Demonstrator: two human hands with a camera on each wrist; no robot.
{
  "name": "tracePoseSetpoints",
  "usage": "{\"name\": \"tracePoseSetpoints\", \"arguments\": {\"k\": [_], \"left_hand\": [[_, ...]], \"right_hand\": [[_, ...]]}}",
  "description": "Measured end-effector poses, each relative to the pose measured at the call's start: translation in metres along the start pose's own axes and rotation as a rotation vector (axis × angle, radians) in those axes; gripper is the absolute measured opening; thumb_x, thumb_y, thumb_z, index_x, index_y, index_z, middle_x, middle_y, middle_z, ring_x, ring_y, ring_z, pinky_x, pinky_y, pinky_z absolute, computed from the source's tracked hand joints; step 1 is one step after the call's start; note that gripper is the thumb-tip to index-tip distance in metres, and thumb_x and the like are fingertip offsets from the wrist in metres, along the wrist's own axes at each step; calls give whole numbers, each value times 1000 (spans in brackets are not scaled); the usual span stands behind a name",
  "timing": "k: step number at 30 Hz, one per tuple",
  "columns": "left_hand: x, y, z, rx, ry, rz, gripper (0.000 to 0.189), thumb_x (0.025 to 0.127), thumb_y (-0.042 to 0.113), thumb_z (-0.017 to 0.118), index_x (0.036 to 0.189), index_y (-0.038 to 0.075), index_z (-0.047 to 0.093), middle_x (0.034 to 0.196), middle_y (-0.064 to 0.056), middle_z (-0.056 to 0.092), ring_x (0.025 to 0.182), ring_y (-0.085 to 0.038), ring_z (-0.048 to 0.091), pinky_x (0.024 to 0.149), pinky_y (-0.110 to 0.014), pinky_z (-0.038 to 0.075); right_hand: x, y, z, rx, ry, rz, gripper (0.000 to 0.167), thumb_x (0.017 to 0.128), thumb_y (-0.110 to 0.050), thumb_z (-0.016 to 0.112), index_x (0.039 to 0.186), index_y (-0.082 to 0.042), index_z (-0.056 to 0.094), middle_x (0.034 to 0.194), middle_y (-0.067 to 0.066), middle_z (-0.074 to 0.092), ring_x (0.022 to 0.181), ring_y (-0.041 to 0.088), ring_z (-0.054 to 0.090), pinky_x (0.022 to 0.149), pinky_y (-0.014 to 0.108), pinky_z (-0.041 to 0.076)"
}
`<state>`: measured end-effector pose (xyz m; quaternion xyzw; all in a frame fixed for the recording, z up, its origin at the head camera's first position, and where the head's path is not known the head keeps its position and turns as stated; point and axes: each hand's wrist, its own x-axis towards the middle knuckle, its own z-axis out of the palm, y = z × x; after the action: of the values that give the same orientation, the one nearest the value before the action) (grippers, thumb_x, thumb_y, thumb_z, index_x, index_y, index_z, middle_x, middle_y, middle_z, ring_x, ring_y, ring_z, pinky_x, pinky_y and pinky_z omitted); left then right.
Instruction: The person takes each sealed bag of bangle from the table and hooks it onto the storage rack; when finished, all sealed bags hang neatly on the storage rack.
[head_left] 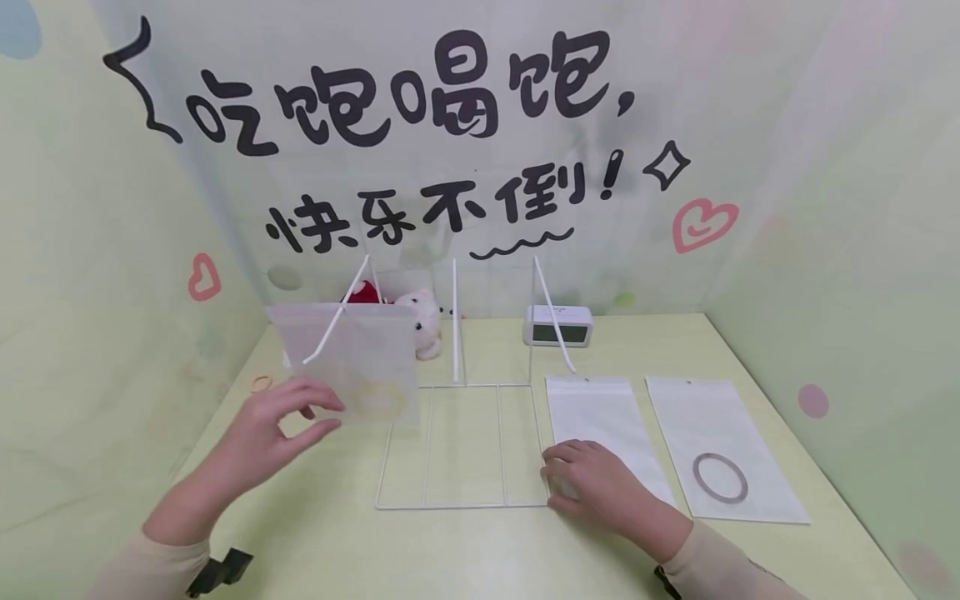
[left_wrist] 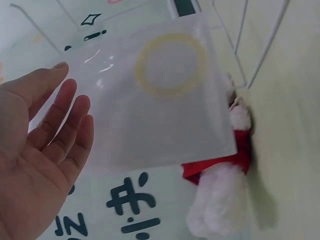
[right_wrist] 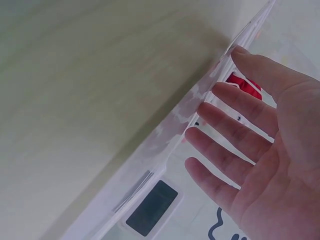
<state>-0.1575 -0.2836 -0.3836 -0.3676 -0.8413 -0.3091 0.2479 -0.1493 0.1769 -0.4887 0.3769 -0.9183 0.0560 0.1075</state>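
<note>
Frosted bag (head_left: 382, 358), 8 o'clock in head view: likely light, floppy, slick; best pinched by edges. Left hand (head_left: 273, 423) beside it, right hand (head_left: 596, 485) at 5: both relaxed, gripping nothing.

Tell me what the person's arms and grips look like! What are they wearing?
Both arms have pale beige sleeves that stop before the wrists. A small black piece shows beside the left cuff, and a bit of another black piece peeks out by the right one. The left grip and right grip are bare hands; I see no gloves or rings.
</note>
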Motion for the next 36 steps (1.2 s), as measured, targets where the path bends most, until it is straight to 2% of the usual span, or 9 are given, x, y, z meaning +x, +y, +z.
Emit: {"name": "tracePoseSetpoints", "arguments": {"k": [3, 6, 9, 14, 18, 23, 27, 31, 36], "left_hand": [[-11, -3, 21, -44, -79, -37, 40, 75, -3, 87, 103, 22, 74, 100, 10, 71, 91, -6, 65, 72, -15, 56], [-22, -9, 39, -86, -111, -33, 39, 76, -2, 86, 103, 23, 73, 99, 9, 70, 90, -7, 65, 69, -18, 57], [-32, -14, 54, -90, -140, -52, 38, 76, 0, 87, 102, 23, 72, 99, 9, 70, 88, -9, 66, 68, -20, 58], [-49, -18, 73, -35, -271, -153, 29, 79, 11, 88, 103, 22, 74, 104, 12, 71, 95, -9, 66, 76, -26, 61], [-57, -19, 84, 1, -378, -195, 27, 80, 18, 88, 104, 19, 76, 106, 13, 70, 100, -10, 66, 86, -31, 61], [-63, -18, 92, 91, -479, -245, 29, 78, 26, 89, 104, 23, 76, 109, 14, 68, 103, -13, 65, 91, -37, 60], [-66, -16, 93, 178, -488, -253, 28, 78, 30, 88, 103, 23, 78, 114, 12, 68, 107, -14, 65, 94, -39, 61], [-67, -16, 93, 251, -478, -234, 27, 80, 34, 86, 102, 21, 79, 117, 10, 69, 107, -13, 65, 93, -38, 61], [-67, -18, 93, 271, -473, -180, 29, 80, 34, 86, 103, 19, 79, 118, 8, 71, 106, -14, 66, 90, -38, 62]], "right_hand": [[0, 0, 1, 3, 10, -8, 31, 81, -34, 83, 105, -17, 77, 121, 1, 74, 113, 22, 68, 95, 44, 58], [0, 1, 1, 1, 12, -9, 31, 81, -34, 83, 105, -17, 77, 121, 1, 74, 113, 22, 68, 95, 44, 58], [1, 1, 1, 2, 6, -4, 30, 81, -34, 83, 105, -17, 77, 121, 1, 73, 113, 22, 68, 95, 44, 58], [1, 1, 1, 0, -1, 0, 30, 81, -34, 83, 105, -17, 77, 121, 1, 73, 114, 22, 67, 96, 44, 58], [1, 2, 1, -1, -9, 5, 30, 81, -34, 83, 105, -17, 77, 121, 1, 73, 115, 23, 67, 97, 44, 57], [1, 1, -1, 7, -19, 12, 30, 82, -34, 82, 106, -16, 77, 121, 1, 73, 115, 23, 67, 99, 44, 57], [1, 1, -1, 17, -23, 13, 30, 82, -33, 82, 106, -15, 77, 122, 2, 73, 116, 24, 67, 99, 44, 57], [1, 1, -1, 30, -32, 17, 31, 82, -33, 82, 107, -15, 76, 123, 3, 73, 117, 24, 67, 100, 45, 57], [1, 6, -2, 77, -60, 25, 31, 83, -32, 83, 108, -15, 76, 123, 5, 72, 116, 25, 67, 99, 43, 58]]}}
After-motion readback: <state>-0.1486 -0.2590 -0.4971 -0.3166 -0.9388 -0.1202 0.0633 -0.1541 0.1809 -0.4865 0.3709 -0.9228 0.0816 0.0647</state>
